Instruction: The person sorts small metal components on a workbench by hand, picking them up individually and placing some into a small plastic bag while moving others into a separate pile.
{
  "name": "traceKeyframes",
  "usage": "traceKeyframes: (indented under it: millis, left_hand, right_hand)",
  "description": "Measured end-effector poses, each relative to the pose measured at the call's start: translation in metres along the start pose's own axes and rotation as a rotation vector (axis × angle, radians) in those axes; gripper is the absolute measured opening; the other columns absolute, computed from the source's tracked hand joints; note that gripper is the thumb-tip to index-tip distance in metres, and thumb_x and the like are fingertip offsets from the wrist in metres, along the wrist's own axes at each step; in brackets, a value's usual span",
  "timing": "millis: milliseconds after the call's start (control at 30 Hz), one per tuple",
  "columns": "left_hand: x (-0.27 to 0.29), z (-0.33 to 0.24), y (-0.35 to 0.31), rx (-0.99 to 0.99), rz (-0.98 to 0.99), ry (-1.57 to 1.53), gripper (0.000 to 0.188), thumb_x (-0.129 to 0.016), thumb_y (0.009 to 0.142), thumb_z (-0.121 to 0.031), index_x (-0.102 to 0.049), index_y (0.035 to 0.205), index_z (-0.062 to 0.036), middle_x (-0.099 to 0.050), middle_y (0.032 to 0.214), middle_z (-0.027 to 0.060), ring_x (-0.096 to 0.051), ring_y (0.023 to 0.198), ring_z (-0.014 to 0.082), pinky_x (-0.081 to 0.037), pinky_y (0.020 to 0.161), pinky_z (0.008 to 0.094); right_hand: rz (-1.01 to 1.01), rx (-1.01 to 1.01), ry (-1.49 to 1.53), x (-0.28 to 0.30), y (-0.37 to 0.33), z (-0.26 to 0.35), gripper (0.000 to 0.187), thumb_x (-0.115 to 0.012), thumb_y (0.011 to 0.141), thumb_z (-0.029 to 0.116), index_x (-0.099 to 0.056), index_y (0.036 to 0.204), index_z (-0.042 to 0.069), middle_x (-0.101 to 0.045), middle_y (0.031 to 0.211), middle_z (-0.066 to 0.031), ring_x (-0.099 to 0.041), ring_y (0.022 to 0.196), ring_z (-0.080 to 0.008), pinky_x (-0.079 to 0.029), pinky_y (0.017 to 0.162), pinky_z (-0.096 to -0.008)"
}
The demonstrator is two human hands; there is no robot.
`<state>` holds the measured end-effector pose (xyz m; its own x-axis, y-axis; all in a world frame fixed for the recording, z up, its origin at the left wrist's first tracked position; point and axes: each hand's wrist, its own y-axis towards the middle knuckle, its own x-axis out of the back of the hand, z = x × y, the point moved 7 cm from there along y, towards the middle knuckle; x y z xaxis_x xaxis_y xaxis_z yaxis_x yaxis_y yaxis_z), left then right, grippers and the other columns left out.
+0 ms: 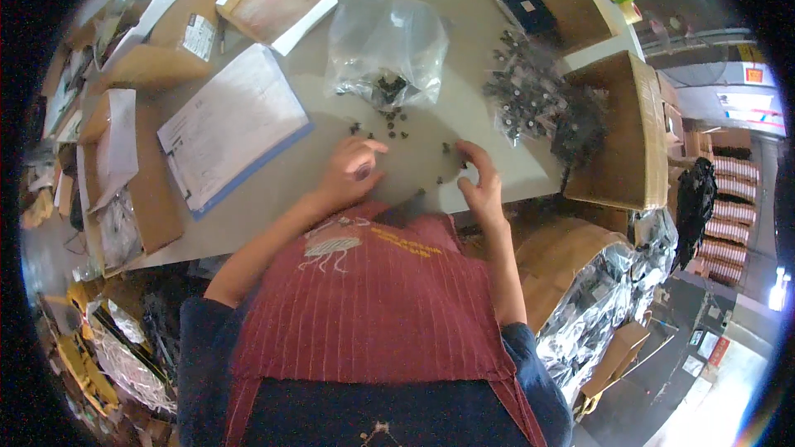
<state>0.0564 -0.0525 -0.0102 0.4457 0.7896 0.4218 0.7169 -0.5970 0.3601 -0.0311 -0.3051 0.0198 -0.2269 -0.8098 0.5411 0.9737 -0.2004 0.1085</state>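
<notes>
My left hand (349,170) is over the near part of the table, its fingers curled around a small round dark part (363,171). The index finger points toward the right. Across from it, my right hand (484,184) has thumb and index finger apart, with a small dark piece (462,165) by the fingertips; whether they touch it is unclear. Several small black parts (392,126) lie scattered between and beyond the hands. Farther back, a clear plastic bag (385,37) lies with its mouth toward me and more black parts (389,87) inside.
A heap of bagged black parts (530,91) lies at right beside an open cardboard box (617,132). Papers on a blue clipboard (236,124) rest at left, near an open carton (277,0). Another box (153,174) stands at the left edge. Silvery plastic (592,298) fills the lower right.
</notes>
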Motion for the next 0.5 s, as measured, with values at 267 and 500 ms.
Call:
traceKeyframes:
  millis: [267,500]
  left_hand:
    - [0.002,-0.01,0.004,0.009,0.053,0.026,0.032,-0.076,0.08,-0.01,-0.045,0.077,-0.0074,-0.066,0.12,0.0139,-0.058,0.107,0.0321,-0.045,0.09,0.0414]
    - [0.001,-0.015,0.003,-0.064,0.053,0.126,0.031,-0.077,0.08,-0.01,-0.045,0.077,-0.0073,-0.066,0.12,0.0136,-0.058,0.108,0.032,-0.045,0.089,0.0403]
  right_hand:
    - [0.072,0.11,-0.327,-0.019,-0.028,0.024,0.062,-0.076,0.067,0.008,-0.057,0.126,0.006,-0.053,0.125,-0.0162,-0.049,0.112,-0.0398,-0.044,0.097,-0.0474]
    - [0.043,-0.138,-0.272,0.0,-0.042,0.01,0.053,-0.073,0.072,0.006,-0.06,0.123,0.008,-0.056,0.118,-0.016,-0.053,0.108,-0.039,-0.046,0.094,-0.0469]
